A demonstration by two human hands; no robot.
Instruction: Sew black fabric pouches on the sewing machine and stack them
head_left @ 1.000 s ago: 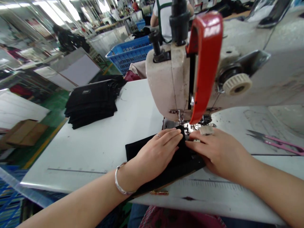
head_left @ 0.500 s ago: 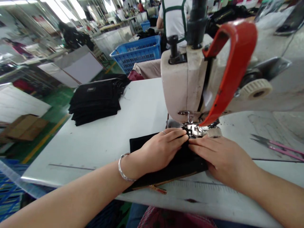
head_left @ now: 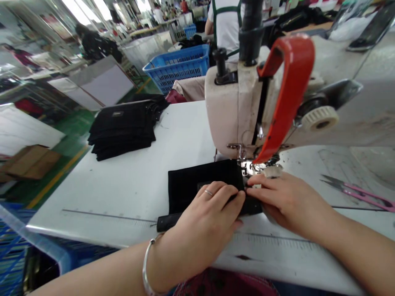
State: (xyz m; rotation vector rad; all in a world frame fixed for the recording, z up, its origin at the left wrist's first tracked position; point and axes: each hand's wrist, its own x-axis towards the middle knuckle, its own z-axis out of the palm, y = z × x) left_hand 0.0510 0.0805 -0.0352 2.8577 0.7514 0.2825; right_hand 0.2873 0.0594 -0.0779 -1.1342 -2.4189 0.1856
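A black fabric piece (head_left: 197,181) lies flat on the white table (head_left: 132,185), its right edge under the presser foot (head_left: 251,166) of the cream sewing machine (head_left: 234,111). My left hand (head_left: 206,222) rests on the near part of the fabric, fingers bent and pinching its right edge. My right hand (head_left: 286,201) lies flat beside it, fingers stretched out and pressing the same edge just below the foot. The fingertips of both hands almost meet. A red guard (head_left: 284,94) curves down over the needle area.
A stack of black fabric pieces (head_left: 123,127) sits at the table's far left. Pink-handled thread snips (head_left: 358,191) lie at the right. A blue basket (head_left: 179,65) stands behind the table. A person in a white top (head_left: 225,20) sits beyond the machine.
The fabric has fed away from me under the foot. My left hand has slid back toward me and curled onto the fabric's near edge; my right hand has hardly moved.
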